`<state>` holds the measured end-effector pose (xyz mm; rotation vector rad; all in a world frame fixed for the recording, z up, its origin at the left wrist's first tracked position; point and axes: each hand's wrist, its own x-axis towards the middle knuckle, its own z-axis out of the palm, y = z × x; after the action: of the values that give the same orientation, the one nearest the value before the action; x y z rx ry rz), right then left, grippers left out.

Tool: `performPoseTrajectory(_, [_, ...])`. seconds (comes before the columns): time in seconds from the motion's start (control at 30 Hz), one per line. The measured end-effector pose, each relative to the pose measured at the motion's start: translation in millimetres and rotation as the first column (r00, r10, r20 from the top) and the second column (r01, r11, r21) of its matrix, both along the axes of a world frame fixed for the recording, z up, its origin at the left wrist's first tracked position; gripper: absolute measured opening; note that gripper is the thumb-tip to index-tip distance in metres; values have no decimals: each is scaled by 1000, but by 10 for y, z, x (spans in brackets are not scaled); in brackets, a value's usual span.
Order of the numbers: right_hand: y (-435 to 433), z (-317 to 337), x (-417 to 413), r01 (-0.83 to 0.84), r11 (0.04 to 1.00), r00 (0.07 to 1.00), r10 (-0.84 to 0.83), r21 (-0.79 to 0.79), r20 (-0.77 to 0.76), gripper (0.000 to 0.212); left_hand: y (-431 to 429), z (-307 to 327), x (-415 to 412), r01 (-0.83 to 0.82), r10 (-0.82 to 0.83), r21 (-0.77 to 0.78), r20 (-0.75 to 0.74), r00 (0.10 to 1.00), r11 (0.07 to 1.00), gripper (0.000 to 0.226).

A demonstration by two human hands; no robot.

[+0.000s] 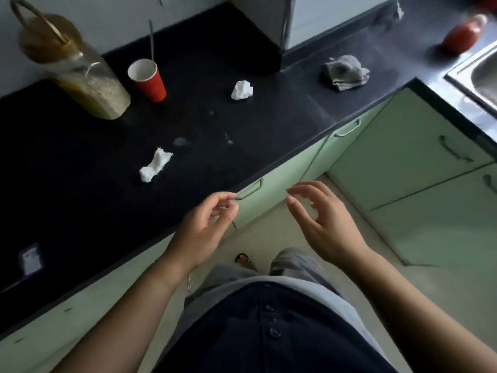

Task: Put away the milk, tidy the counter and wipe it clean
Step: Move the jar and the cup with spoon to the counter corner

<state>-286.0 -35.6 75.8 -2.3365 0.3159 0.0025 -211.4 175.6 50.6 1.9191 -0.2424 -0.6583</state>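
Seemingly the tidying step is in hand, not the wiping: both hands hang empty over the floor just off the counter edge. The left hand is loosely curled, fingers half closed on nothing, its fingertips near a drawer handle under the counter lip. The right hand is spread wide, fingers apart, holding nothing.

No milk carton or bottle shows anywhere, so I judge that part is either done or out of view; I cannot tell which. What remains is litter. From the hands, one tissue lies at about 11 o'clock, near the front edge. A second wad sits at 12 o'clock, further back. The red cup, with a straw or stick behind it, stands at 11 o'clock beside the jar. A grey cloth lies at 1 o'clock, towards the sink, with a red bottle beyond. Faint smears show mid-counter.

Next likely calls for a reach forward to the nearer tissue, a light pinch sufficing, then the wad and cup, before the cloth is taken up.
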Motion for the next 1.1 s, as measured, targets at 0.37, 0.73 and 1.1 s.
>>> performPoseTrajectory(0.37, [-13,-83,1733,-449,891,890,452,62,-55,41,122,-28,849,-344,343,187,37,938,920,26])
performPoseTrajectory(0.73, [484,-357,3727,-581,813,813,582,36,-28,50,582,-138,2208,-477,414,517,242,878,710,35])
performPoseTrajectory(1.1, [1058,-1019,4464,-391,910,917,398,135,-31,79,1215,-1022,2804,-572,475,641,344,810,511,56])
